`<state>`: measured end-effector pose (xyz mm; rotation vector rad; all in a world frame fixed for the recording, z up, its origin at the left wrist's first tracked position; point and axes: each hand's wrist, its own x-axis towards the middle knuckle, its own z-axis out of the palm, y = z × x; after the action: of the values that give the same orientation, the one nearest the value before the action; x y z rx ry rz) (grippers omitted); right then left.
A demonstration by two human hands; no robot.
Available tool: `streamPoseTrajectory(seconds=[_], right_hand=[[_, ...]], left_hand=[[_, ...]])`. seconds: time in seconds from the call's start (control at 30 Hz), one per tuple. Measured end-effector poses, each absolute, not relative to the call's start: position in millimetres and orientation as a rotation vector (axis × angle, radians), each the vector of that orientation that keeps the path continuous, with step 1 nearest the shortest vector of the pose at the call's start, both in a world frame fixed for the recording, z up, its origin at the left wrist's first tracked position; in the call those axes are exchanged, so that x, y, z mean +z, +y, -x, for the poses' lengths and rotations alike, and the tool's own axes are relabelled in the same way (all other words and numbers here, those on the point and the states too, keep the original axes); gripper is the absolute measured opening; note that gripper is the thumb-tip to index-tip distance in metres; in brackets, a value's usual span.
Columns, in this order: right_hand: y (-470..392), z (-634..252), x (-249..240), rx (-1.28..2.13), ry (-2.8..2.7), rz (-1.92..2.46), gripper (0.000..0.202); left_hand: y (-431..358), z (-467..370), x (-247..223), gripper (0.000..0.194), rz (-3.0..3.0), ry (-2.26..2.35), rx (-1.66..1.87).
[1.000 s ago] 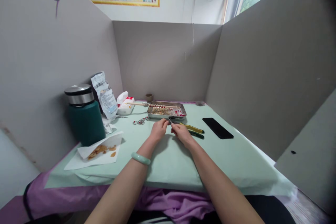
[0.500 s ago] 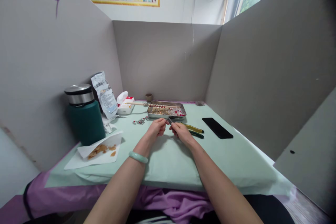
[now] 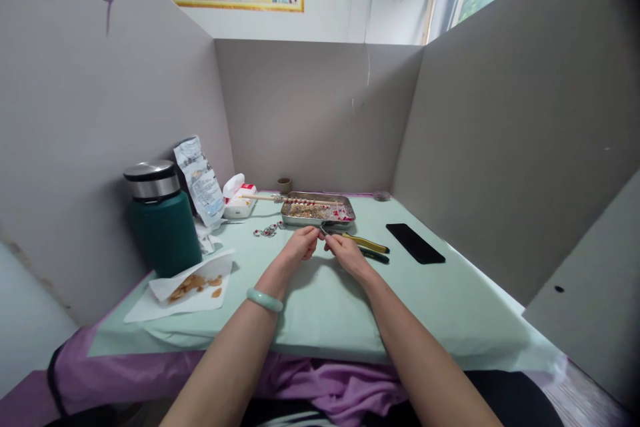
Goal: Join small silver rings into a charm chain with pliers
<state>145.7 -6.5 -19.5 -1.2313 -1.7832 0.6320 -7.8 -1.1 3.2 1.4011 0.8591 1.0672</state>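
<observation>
Both hands meet over the middle of the table, just in front of a metal tray (image 3: 320, 221). My left hand (image 3: 303, 243) is closed in a pinch, and what lies between its fingertips is too small to make out. My right hand (image 3: 345, 255) is closed on a small dark metal tool (image 3: 323, 230), whose tip points at the left fingertips. Pliers with yellow and green handles (image 3: 370, 244) lie just behind and right of the right hand, partly hidden by it. Left of the tray rests a chain with red beads (image 3: 269, 230).
Beads and a beaded stick (image 3: 305, 201) are on the tray. At left stand a green flask (image 3: 165, 233), a foil pouch (image 3: 200, 180) and a tissue pack (image 3: 241, 203), with snacks on white paper (image 3: 210, 300). A black phone (image 3: 415, 243) lies right. Grey partitions enclose the table.
The small metal tool has turned slightly in my right fingers at the left fingertips. Both hands stay nearly in place, and the view has shifted very slightly.
</observation>
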Motion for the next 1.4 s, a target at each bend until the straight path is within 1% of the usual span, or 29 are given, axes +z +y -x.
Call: streamPoseTrajectory(seconds=[0.27, 0.37, 0.47, 0.63, 0.7, 0.83, 0.93, 1.03, 1.1, 1.17, 1.3, 1.33, 1.4], right_hand=[[-8, -146, -18, 0.637, -1.794, 1.228, 0.043], [-8, -146, -19, 0.695, -1.774, 1.208, 0.044], [-9, -146, -18, 0.902, -1.699, 1.181, 0.044], [-16, -149, -13, 1.511, -1.455, 1.034, 0.041], [-17, -150, -12, 1.624, -1.413, 0.974, 0.040], [-16, -149, -12, 1.506, -1.401, 1.026, 0.040], [-15, -147, -12, 1.407, -1.412, 1.080, 0.040], [-16, -147, -10, 1.358, -1.406, 1.102, 0.039], [-15, -148, -10, 1.349, -1.411, 1.114, 0.039], [-13, -148, -11, 1.296, -1.441, 1.140, 0.040], [-6, -147, -18, 0.932, -1.550, 1.242, 0.043], [-5, -147, -19, 0.876, -1.561, 1.254, 0.044], [-3, -146, -22, 0.881, -1.566, 1.249, 0.045]], left_hand=[[0, 8, 4, 0.020, -1.452, 0.906, 1.067], [2, 8, 3, 0.019, -1.520, 0.928, 1.065], [6, 8, 1, 0.016, -1.678, 1.026, 1.101], [9, 6, -2, 0.016, -1.941, 1.134, 1.286], [8, 4, -2, 0.016, -1.952, 1.123, 1.307], [4, 2, 0, 0.018, -1.782, 1.102, 1.197], [1, 2, 1, 0.027, -1.607, 1.023, 1.103], [0, 5, 1, 0.036, -1.521, 0.946, 1.088], [1, 6, 0, 0.034, -1.526, 0.929, 1.078], [3, 6, -1, 0.027, -1.574, 0.965, 1.079], [7, 1, -2, 0.018, -1.733, 1.139, 1.173], [7, 0, -1, 0.017, -1.744, 1.154, 1.186], [6, -1, -1, 0.018, -1.707, 1.126, 1.178]])
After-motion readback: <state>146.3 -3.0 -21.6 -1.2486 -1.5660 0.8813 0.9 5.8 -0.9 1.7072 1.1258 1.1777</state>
